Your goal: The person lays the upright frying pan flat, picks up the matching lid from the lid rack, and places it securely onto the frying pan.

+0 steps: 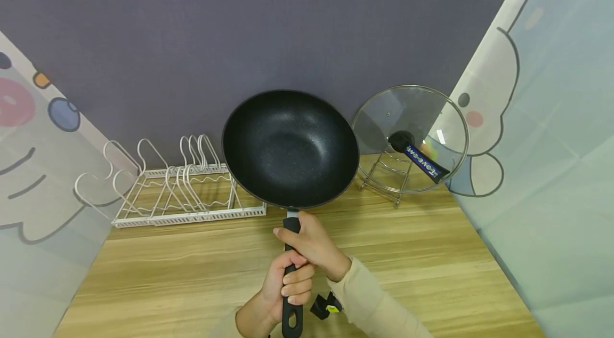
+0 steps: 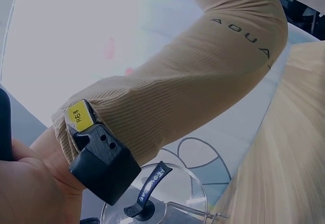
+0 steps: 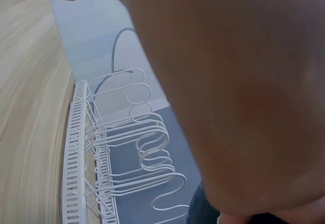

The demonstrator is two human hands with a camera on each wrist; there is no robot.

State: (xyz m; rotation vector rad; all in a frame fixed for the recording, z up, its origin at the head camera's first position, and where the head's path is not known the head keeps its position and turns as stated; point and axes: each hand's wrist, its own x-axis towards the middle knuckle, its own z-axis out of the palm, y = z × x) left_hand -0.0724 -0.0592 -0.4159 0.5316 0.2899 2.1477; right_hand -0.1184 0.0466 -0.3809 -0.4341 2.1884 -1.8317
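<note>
A black wok point(image 1: 290, 149) is held up in front of me, its dark inside facing my head camera and its long handle point(image 1: 292, 319) pointing down. My left hand point(image 1: 288, 284) grips the lower part of the handle with its fingers curled round it. Higher up, close below the pan, my right hand point(image 1: 312, 242) holds the same handle, thumb laid across the front and the other fingers hidden behind. The two hands meet on the handle. In the right wrist view the hand and wrist fill much of the picture, with a dark bit of the wok point(image 3: 199, 209) below.
On the wooden table point(image 1: 192, 268), a white wire rack point(image 1: 189, 215) stands at the left. To the right, a glass lid point(image 1: 379, 114) with a black handle point(image 1: 422, 159) leans upright in a metal stand point(image 1: 405, 180). A grey wall point(image 1: 288, 18) rises behind, with cartoon-printed panels at both sides.
</note>
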